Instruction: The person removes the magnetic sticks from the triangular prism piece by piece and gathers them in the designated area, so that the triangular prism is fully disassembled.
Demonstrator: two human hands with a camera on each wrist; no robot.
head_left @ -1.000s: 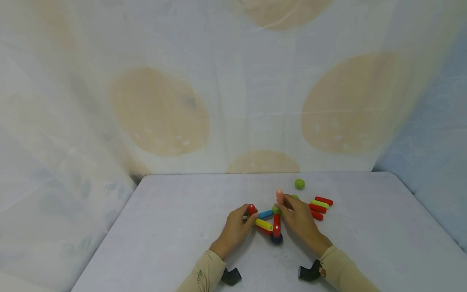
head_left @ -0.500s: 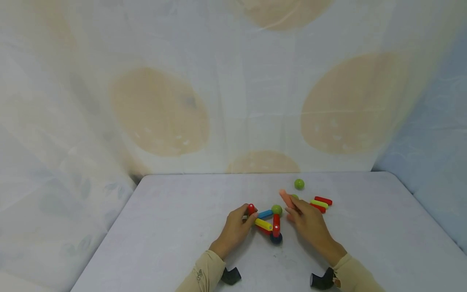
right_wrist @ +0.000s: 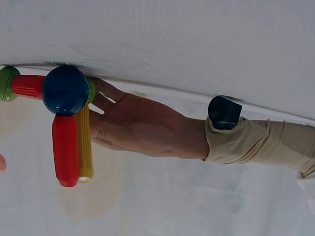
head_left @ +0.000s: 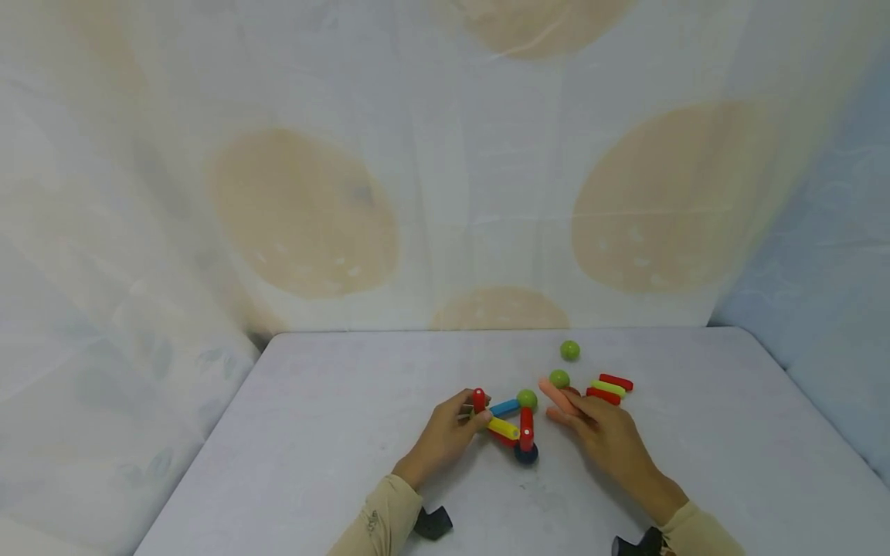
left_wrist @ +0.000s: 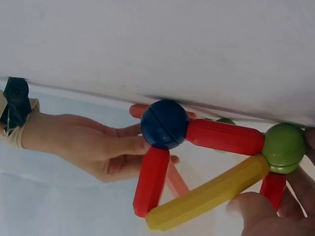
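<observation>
The left hand (head_left: 445,436) is pinching the upright red plastic stick (head_left: 479,400) at the nine o'clock corner of the small frame of coloured sticks and balls (head_left: 511,425) near the middle of the white table (head_left: 334,432). The frame's dark blue ball (head_left: 526,454) is sitting at its six o'clock end and a green ball (head_left: 527,398) at twelve o'clock.

The right hand (head_left: 608,440) is lying just at the frame's three o'clock, its fingers curled round a salmon-pink plastic stick (head_left: 556,394) pointing toward ten o'clock; the tip is hanging apart from the frame.

Risks, as I judge them:
- The joints look like simple contact joints, so a sideways knock from the pink stick could be pulling the yellow curved stick (left_wrist: 206,194) loose.
- A loose green ball (head_left: 559,378) is resting beside the pink stick's tip and could roll off if nudged.
- A tilting left-hand grip could be tipping the whole frame.
</observation>
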